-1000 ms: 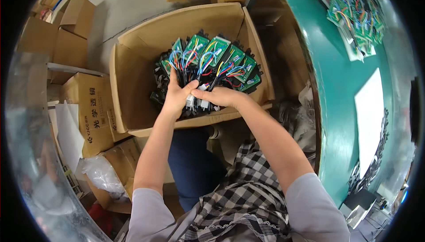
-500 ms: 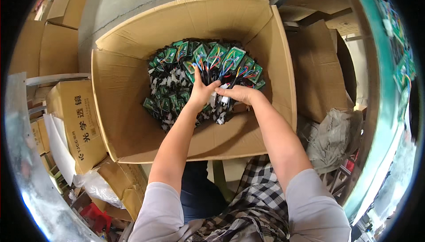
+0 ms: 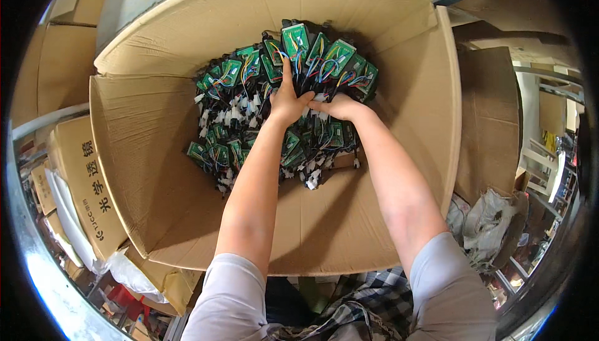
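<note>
The person wore a light grey top with short sleeves that ended above the elbows, so both forearms were bare. The left hand [image 3: 288, 102] and the right hand [image 3: 337, 107] had no gloves. Below the sleeves, a black and white checked cloth was visible at the lower edge.

Both hands [image 3: 312, 104] lower (deeper in box [image 3: 150, 172]), circuit boards [image 3: 318, 54] set onto pile; view closer
</note>
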